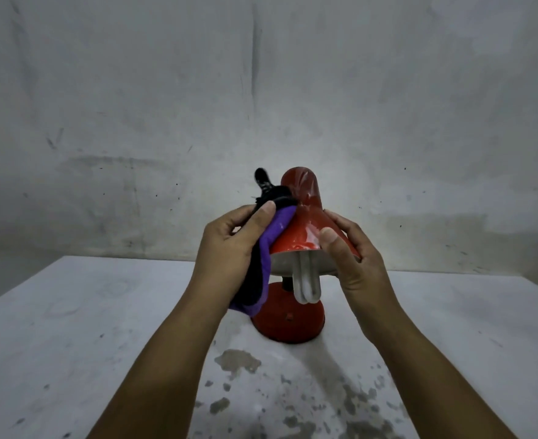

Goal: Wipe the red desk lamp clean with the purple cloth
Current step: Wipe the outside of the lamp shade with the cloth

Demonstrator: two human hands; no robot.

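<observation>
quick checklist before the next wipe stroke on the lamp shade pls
1. Purple cloth gripped in left hand: ok.
2. Cloth touching the glossy red conical lamp shade: ok, pressed on its left side.
3. Right hand steadying the shade's right rim: ok.
4. Round red lamp base flat on the stained white table: ok.
5. White coiled bulb clear of cloth and fingers: ok.
6. Back of shade clean: cannot tell.

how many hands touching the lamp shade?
2. The left hand presses the purple cloth against the glossy red lamp shade's left side; the right hand grips its right rim.
</observation>
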